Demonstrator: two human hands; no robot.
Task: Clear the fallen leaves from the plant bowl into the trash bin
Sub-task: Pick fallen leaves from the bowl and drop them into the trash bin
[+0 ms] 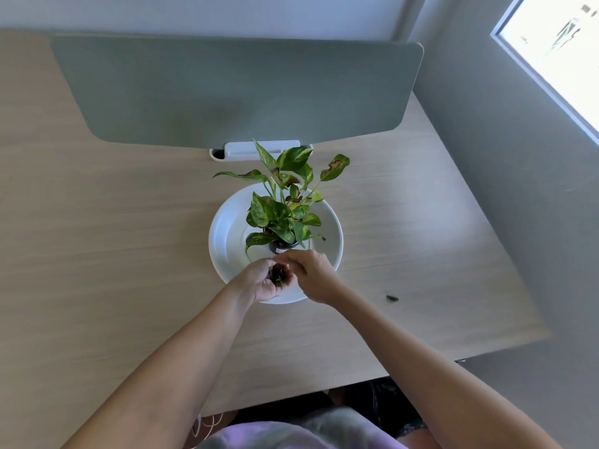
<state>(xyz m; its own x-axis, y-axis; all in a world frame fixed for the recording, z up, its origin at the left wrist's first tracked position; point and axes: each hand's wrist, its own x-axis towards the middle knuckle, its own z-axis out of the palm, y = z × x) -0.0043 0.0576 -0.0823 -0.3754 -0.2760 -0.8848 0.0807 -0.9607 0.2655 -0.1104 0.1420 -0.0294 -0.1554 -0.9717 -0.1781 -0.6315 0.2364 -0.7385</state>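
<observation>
A white plant bowl (227,234) sits on the wooden desk with a small potted plant (285,215) in a black pot standing in it. My left hand (259,281) is cupped palm-up over the bowl's near rim, holding a clump of dark fallen leaves (278,274). My right hand (312,273) is beside it, fingertips pinched at the clump in the left palm. One small dark leaf piece (323,238) lies in the bowl to the right of the pot. No trash bin is in view.
Another dark leaf (392,298) lies on the desk (113,254) to the right of the bowl. A grey-green divider panel (233,89) stands at the back of the desk with a white clamp (246,149). A grey wall runs along the right.
</observation>
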